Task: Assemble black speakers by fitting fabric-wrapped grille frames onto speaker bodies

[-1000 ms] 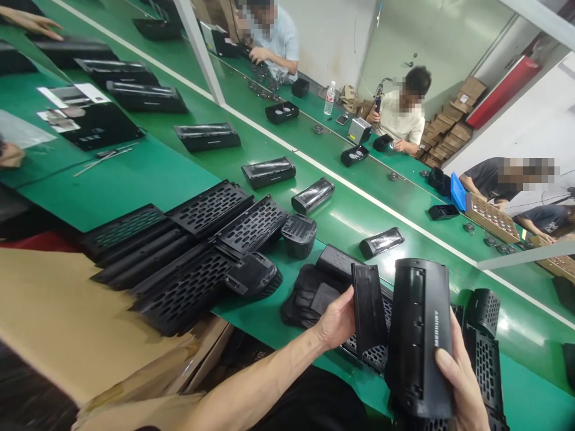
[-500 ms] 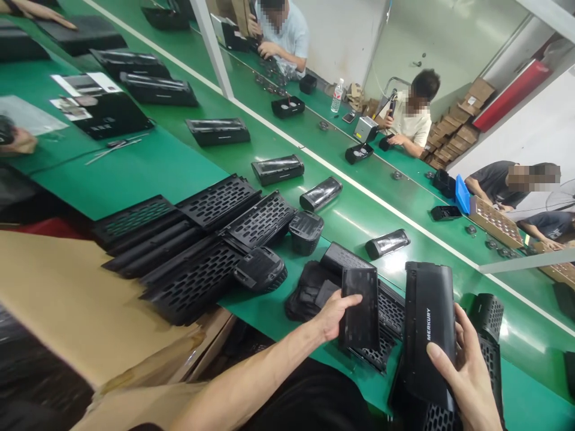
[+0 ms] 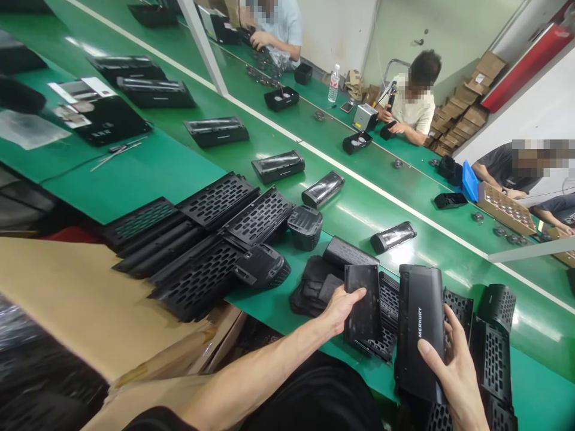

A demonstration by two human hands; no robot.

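My left hand (image 3: 341,308) grips a flat, black rectangular plastic panel (image 3: 363,305), thumb lying across its face. To its right, my right hand (image 3: 458,365) is wrapped around a long black housing (image 3: 420,317) lettered "MERKURY", held nearly upright. A narrow gap separates panel and housing. Behind the panel lie black perforated grilles (image 3: 390,299) and a dark folded pouch-like thing (image 3: 309,287). More grille pieces (image 3: 496,359) sit right of my right hand.
Perforated black covers (image 3: 197,281) are stacked at left, with two rounded black parts (image 3: 263,265) beside them. Several film-covered housings (image 3: 279,166) line the green bench (image 3: 179,161). An open cardboard box (image 3: 67,293) stands lower left. Co-workers sit across the bench.
The housing in my right hand has shifted slightly left, closer to the panel. My left hand keeps its hold. Another person's hands at the upper left have gone from view.
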